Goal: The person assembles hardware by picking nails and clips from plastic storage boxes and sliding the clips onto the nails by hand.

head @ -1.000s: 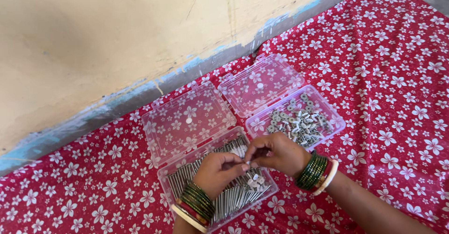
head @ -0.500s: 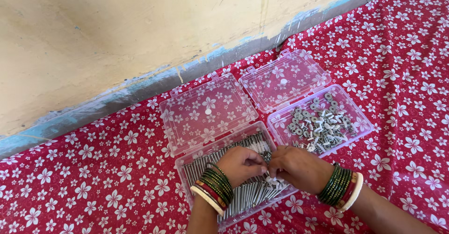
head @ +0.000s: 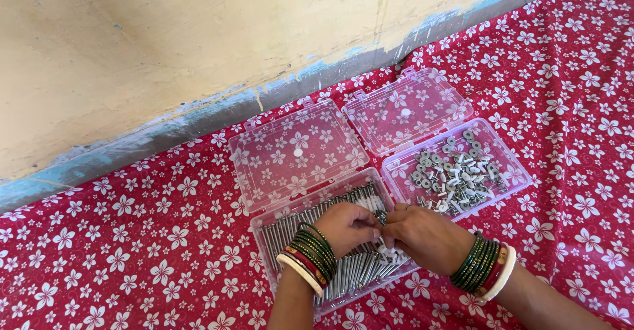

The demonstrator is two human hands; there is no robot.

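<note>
Left hand: the left hand (head: 348, 228) hovers over the near clear box (head: 264, 228), fingers curled and pressed together toward 3 o'clock, pinching a small white piece (head: 382, 241) that is mostly hidden.
Right hand: the right hand (head: 426, 236) meets it from 3 o'clock, its grip closed on the same small piece; fingertips of both hands touch.
Near box: open, lid flat at 12 o'clock, full of long metal pins (head: 350, 274) lying side by side, a few white pieces among them.
Second box: the smaller clear box (head: 518, 171), at 2 o'clock from the hands, holds loose washers and short white-and-metal fasteners (head: 452, 175).
Surface: red cloth with white flowers (head: 132, 237).
Wrists: green, red and white bangles (head: 307, 257) on both.
</note>
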